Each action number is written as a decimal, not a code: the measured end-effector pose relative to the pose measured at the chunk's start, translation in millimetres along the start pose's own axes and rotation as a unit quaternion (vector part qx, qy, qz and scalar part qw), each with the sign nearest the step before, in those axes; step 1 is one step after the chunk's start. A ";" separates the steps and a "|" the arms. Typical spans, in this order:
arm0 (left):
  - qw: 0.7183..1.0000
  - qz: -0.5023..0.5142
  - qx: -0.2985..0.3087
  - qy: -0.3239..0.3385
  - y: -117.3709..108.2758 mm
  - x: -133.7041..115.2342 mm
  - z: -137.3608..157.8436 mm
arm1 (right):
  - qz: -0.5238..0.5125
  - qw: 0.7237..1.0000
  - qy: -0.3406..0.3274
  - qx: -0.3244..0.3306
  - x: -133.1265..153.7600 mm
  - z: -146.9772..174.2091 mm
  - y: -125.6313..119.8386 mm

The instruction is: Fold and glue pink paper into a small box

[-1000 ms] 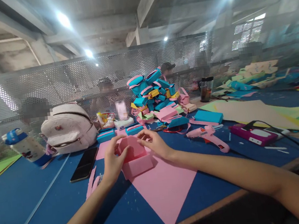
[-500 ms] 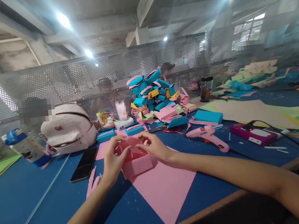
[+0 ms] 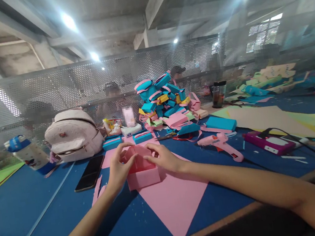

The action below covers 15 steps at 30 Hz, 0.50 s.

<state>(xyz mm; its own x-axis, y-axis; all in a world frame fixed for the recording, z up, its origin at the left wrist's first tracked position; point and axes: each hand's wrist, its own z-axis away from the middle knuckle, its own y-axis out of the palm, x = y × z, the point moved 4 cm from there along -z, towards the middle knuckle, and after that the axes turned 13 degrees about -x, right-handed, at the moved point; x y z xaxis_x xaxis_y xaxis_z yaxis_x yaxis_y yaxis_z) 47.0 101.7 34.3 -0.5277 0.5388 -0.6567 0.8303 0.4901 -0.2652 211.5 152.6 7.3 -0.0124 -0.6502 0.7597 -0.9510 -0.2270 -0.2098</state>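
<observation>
Between my two hands is a small pink paper box (image 3: 144, 178), its top open toward me and its inside showing. My left hand (image 3: 120, 164) grips the box's left side, thumb inside and fingers over the outer edge. On the right side, my right hand (image 3: 162, 158) pinches the box wall between thumb and curled fingers. Under the box lies a sheet of pink paper (image 3: 177, 207), one corner pointing toward me. Torn pink paper strips (image 3: 98, 192) rest beside my left wrist.
A pink glue gun (image 3: 221, 144) lies to the right, near a purple device (image 3: 269, 143) with a black cable. A phone (image 3: 89, 173), a backpack (image 3: 72, 138) and a bottle (image 3: 31, 154) are at left. Behind my hands rises a pile of blue and pink paper pieces (image 3: 167, 105).
Both hands keep hold of the pink box. My right fingers have curled slightly, and the box front has turned a little to face me. The view has shifted slightly.
</observation>
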 end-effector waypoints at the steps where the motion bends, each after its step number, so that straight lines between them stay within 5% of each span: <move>1: 1.000 -0.007 0.000 0.008 -0.6 0.2 -0.6 | -0.003 1.000 0.005 0.006 2.0 -0.3 -2.8; 8: 0.995 -0.066 0.009 0.073 0.5 6.4 -6.4 | 0.104 0.991 0.051 0.062 26.4 40.4 -64.6; 12: 0.999 -0.022 0.017 -0.034 4.4 24.8 -14.4 | 0.204 0.958 0.109 0.171 47.3 79.2 -123.5; 15: 0.993 0.019 0.026 -0.112 8.0 37.4 -21.1 | 0.292 0.922 0.167 0.190 44.0 100.4 -177.1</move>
<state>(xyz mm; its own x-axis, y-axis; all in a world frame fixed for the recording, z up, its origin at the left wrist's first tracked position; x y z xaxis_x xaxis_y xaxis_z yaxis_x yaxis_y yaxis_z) 30.2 140.3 22.6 -0.4479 0.3882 -0.8054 0.8599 0.4337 -0.2691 410.4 91.4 16.0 -0.6430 -0.4974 0.5823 -0.5754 -0.1881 -0.7960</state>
